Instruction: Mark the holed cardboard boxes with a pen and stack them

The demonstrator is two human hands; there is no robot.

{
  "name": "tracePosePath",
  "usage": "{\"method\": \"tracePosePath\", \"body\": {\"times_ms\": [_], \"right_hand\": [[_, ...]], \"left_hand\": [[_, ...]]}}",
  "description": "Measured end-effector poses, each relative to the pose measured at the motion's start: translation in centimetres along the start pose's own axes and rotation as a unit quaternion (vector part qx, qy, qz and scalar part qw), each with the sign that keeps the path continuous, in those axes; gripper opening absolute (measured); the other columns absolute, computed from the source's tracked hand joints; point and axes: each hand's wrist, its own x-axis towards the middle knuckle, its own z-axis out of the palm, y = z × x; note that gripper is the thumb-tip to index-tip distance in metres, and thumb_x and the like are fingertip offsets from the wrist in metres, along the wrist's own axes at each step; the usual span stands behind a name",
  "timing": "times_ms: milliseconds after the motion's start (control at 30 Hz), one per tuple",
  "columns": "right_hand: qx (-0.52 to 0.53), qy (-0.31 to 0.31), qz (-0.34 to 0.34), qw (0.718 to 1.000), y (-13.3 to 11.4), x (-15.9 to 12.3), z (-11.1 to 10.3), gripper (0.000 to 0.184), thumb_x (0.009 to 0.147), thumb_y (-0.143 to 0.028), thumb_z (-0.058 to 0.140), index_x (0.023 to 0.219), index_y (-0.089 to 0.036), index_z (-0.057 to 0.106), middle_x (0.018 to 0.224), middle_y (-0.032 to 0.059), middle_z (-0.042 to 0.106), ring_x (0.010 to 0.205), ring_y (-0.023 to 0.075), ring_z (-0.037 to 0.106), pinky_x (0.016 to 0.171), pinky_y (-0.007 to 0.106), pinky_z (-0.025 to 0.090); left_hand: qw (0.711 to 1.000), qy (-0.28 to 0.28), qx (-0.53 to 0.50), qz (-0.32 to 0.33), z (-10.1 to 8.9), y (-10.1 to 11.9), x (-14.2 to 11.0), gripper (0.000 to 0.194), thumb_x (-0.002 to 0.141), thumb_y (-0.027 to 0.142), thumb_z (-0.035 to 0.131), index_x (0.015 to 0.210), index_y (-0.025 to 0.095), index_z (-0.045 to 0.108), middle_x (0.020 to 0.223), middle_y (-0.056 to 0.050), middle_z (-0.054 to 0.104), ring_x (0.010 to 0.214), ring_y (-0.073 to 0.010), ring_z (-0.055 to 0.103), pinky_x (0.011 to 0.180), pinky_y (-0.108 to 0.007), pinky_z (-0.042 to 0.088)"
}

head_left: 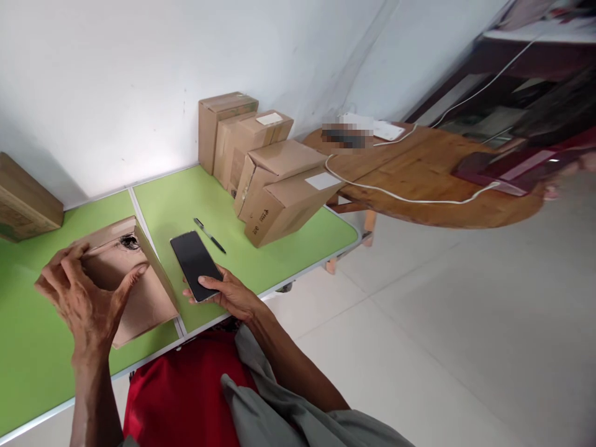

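My right hand (237,295) holds a black smartphone (193,261), with the thumb lying on its dark screen and the fingers underneath. My left hand (90,288) is over a brown cardboard box (149,304) on the green table, its thumb stretched away from the curved fingers. Whether the left fingers touch the box I cannot tell; they cover part of its left side. Near the box's far corner is a dark black patch (130,242). A pen (210,236) lies on the table just beyond the phone.
Several closed cardboard boxes (284,205) stand in a row at the table's back right. Another carton (28,198) is at the far left, by the wall. The green table (261,270) adjoins a wooden table (419,174) with a white cable (400,197) across it.
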Motion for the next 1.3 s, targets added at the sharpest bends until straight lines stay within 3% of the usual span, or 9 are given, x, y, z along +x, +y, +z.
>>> {"method": "tracePosePath", "body": {"times_ms": [100, 267, 400, 600, 867, 967, 1100, 1200, 1300], "right_hand": [[0.183, -0.078, -0.040, 0.979, -1.9, -1.7, 0.7, 0.066, 0.080, -0.053, 0.101, 0.128, -0.024, 0.065, 0.112, 0.0088, 0.085, 0.090, 0.0275, 0.087, 0.081, 0.043, 0.073], [0.213, -0.154, -0.105, 0.959, -5.9, -2.8, 4.7, 0.066, 0.081, -0.047, 0.104, 0.132, -0.027, 0.067, 0.107, 0.0024, 0.085, 0.089, 0.0240, 0.087, 0.080, 0.037, 0.074], [0.210, -0.228, -0.106, 0.945, -6.4, -1.8, 7.7, 0.075, 0.078, -0.049, 0.106, 0.137, -0.027, 0.065, 0.103, 0.0016, 0.084, 0.085, 0.0255, 0.087, 0.075, 0.039, 0.075], [0.222, -0.198, -0.086, 0.951, -5.0, -0.5, 9.0, 0.073, 0.068, -0.049, 0.110, 0.125, -0.024, 0.070, 0.100, -0.0005, 0.084, 0.077, 0.0198, 0.083, 0.080, 0.036, 0.073], [0.218, -0.194, -0.098, 0.951, -4.7, -0.4, 8.5, 0.069, 0.070, -0.050, 0.109, 0.122, -0.025, 0.072, 0.094, -0.0011, 0.082, 0.070, 0.0206, 0.081, 0.075, 0.038, 0.072], [0.211, -0.135, -0.114, 0.961, -4.3, -0.2, 7.7, 0.071, 0.070, -0.058, 0.106, 0.122, -0.025, 0.072, 0.094, -0.0004, 0.081, 0.069, 0.0222, 0.080, 0.071, 0.039, 0.071], [0.164, 0.016, -0.145, 0.976, -3.0, 0.9, 5.2, 0.069, 0.075, -0.072, 0.096, 0.120, -0.025, 0.072, 0.097, 0.0018, 0.079, 0.076, 0.0247, 0.079, 0.070, 0.038, 0.067], [0.005, 0.125, -0.156, 0.980, -1.5, 2.7, 2.6, 0.062, 0.086, -0.077, 0.077, 0.114, -0.022, 0.072, 0.095, 0.0033, 0.076, 0.077, 0.0230, 0.074, 0.071, 0.035, 0.062], [-0.146, 0.195, -0.150, 0.958, 0.1, 4.5, 0.3, 0.051, 0.083, -0.072, 0.073, 0.087, -0.022, 0.066, 0.077, -0.0001, 0.067, 0.073, 0.0194, 0.062, 0.069, 0.031, 0.053]], "left_hand": [[1.000, -0.007, 0.019, -0.001, 0.0, 0.0, 0.1, 0.103, 0.082, 0.094, 0.070, 0.147, 0.015, 0.060, 0.155, -0.029, 0.056, 0.147, -0.0522, 0.047, 0.129, -0.075, 0.024], [0.998, -0.035, 0.043, -0.005, -0.3, -0.1, 0.5, 0.108, 0.083, 0.094, 0.067, 0.151, 0.010, 0.059, 0.153, -0.031, 0.056, 0.146, -0.0533, 0.047, 0.129, -0.072, 0.028], [0.999, -0.036, 0.039, -0.006, -0.4, 0.1, 0.3, 0.099, 0.087, 0.084, 0.070, 0.151, 0.009, 0.057, 0.152, -0.031, 0.056, 0.144, -0.0547, 0.048, 0.127, -0.076, 0.028], [1.000, -0.010, 0.013, -0.012, -0.2, 0.0, -0.2, 0.079, 0.087, 0.066, 0.070, 0.147, 0.017, 0.059, 0.155, -0.028, 0.057, 0.145, -0.0523, 0.048, 0.128, -0.075, 0.027], [1.000, -0.005, 0.027, 0.010, 0.1, -0.6, 0.1, 0.095, 0.084, 0.084, 0.065, 0.146, 0.013, 0.062, 0.152, -0.032, 0.060, 0.143, -0.0544, 0.051, 0.127, -0.075, 0.029], [0.999, -0.003, 0.032, 0.010, 0.2, -0.6, 0.0, 0.101, 0.084, 0.090, 0.065, 0.148, 0.012, 0.062, 0.153, -0.032, 0.059, 0.145, -0.0541, 0.049, 0.127, -0.074, 0.029], [1.000, 0.000, 0.028, 0.005, 0.1, -0.4, -0.1, 0.103, 0.081, 0.095, 0.069, 0.148, 0.016, 0.061, 0.154, -0.030, 0.060, 0.145, -0.0520, 0.049, 0.129, -0.073, 0.026], [1.000, -0.003, 0.023, 0.002, -0.1, -0.2, 0.0, 0.106, 0.078, 0.096, 0.072, 0.148, 0.018, 0.060, 0.156, -0.029, 0.060, 0.146, -0.0520, 0.049, 0.130, -0.074, 0.024], [1.000, -0.013, 0.022, -0.003, -0.2, -0.1, 0.1, 0.106, 0.080, 0.095, 0.071, 0.150, 0.017, 0.059, 0.157, -0.030, 0.058, 0.148, -0.0522, 0.047, 0.130, -0.073, 0.024]]}}
